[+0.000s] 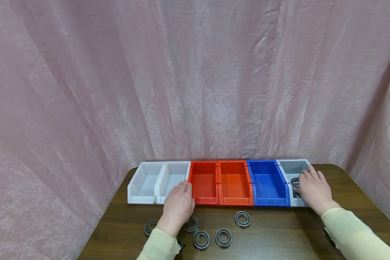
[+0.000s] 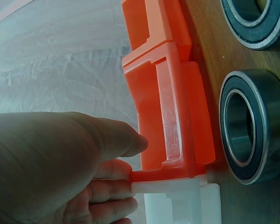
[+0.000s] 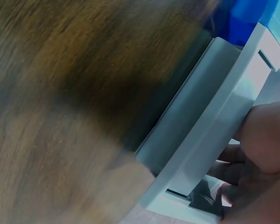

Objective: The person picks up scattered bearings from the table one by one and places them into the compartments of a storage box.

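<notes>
My right hand [image 1: 315, 191] reaches over the grey bin [image 1: 292, 165] at the right end of the row, its fingers spread along the right wall and its thumb inside. A ball bearing [image 1: 295, 182] lies in that bin, and part of another dark ring shows below it near the thumb. In the right wrist view, the fingers [image 3: 231, 170] hang behind the bin's front lip. My left hand [image 1: 178, 204] rests where the white bin [image 1: 173, 177] meets the red bin [image 1: 204, 178]. Its fingers touch the shared wall, with the thumb [image 2: 126, 140] extended over the red side.
Several ball bearings [image 1: 223, 238] lie on the brown wooden table [image 1: 266, 238] in front of the bins, one partly behind the left forearm. Another white bin [image 1: 146, 180], an orange bin [image 1: 234, 180] and a blue bin [image 1: 267, 180] complete the row. A pink curtain [image 1: 195, 79] hangs behind.
</notes>
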A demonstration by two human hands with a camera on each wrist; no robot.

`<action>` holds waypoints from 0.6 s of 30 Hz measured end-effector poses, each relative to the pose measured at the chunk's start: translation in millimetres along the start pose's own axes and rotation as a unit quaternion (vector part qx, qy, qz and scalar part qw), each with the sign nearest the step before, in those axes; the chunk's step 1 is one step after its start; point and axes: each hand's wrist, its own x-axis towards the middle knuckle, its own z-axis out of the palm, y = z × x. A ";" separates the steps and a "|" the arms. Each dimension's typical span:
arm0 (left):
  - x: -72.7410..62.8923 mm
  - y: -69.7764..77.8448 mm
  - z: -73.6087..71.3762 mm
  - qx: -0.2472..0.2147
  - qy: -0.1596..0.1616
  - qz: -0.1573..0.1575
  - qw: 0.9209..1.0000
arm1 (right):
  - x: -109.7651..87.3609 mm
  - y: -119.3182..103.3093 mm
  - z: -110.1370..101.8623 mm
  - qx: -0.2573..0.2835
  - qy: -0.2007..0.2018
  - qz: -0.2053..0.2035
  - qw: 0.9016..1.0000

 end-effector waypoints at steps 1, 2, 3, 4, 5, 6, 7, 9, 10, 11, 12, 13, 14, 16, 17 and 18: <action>0.1 -0.3 0.7 0.000 -0.001 -0.001 1.000 | 0.4 -0.1 0.7 -0.004 -0.001 0.000 1.000; 0.2 -0.4 1.0 0.001 -0.002 -0.001 1.000 | 1.0 -0.1 1.5 -0.007 -0.002 0.000 1.000; 0.2 -0.5 1.1 0.001 -0.003 -0.002 1.000 | 1.6 -0.3 1.8 -0.011 -0.003 0.000 1.000; 0.2 -0.7 1.2 0.001 -0.005 -0.003 1.000 | 2.2 -0.5 2.1 -0.015 -0.005 0.002 1.000; 0.2 -0.7 1.0 0.000 -0.006 -0.004 1.000 | 2.9 -0.7 2.5 -0.018 -0.007 0.003 1.000; 0.2 -0.6 0.8 -0.001 -0.006 -0.004 1.000 | 3.6 -0.8 2.6 -0.021 -0.010 0.006 1.000; 0.2 -0.6 0.6 -0.001 -0.007 -0.004 1.000 | 4.2 -1.0 2.8 -0.024 -0.013 0.007 1.000; 0.1 -0.5 0.4 -0.002 -0.007 -0.004 1.000 | 5.2 -1.8 2.4 -0.029 -0.019 0.010 0.999; 0.1 -0.4 0.3 -0.002 -0.007 -0.004 1.000 | 5.7 -1.9 2.7 -0.030 -0.022 0.011 0.999; 0.0 -0.4 0.6 -0.002 -0.006 -0.003 1.000 | 6.2 -2.1 3.0 -0.031 -0.024 0.012 0.999; 0.0 -0.3 0.6 -0.002 -0.006 -0.003 1.000 | 6.6 -2.3 2.9 -0.033 -0.025 0.011 0.999; -0.1 -0.2 0.5 -0.002 -0.006 -0.004 1.000 | 6.7 -2.2 3.3 -0.033 -0.024 0.008 0.999; -0.1 0.0 0.3 -0.001 -0.006 -0.004 1.000 | 6.9 -2.0 3.5 -0.034 -0.025 0.007 0.999; -0.3 0.4 0.0 -0.003 -0.006 -0.004 1.000 | 7.4 -1.5 4.4 -0.035 -0.030 0.006 0.999; -0.5 0.6 -0.3 -0.004 -0.006 -0.005 1.000 | 7.7 -1.4 4.3 -0.035 -0.033 0.006 0.999; -0.6 0.8 -0.5 -0.005 -0.007 -0.005 1.000 | 7.9 -1.2 4.2 -0.035 -0.036 0.006 0.999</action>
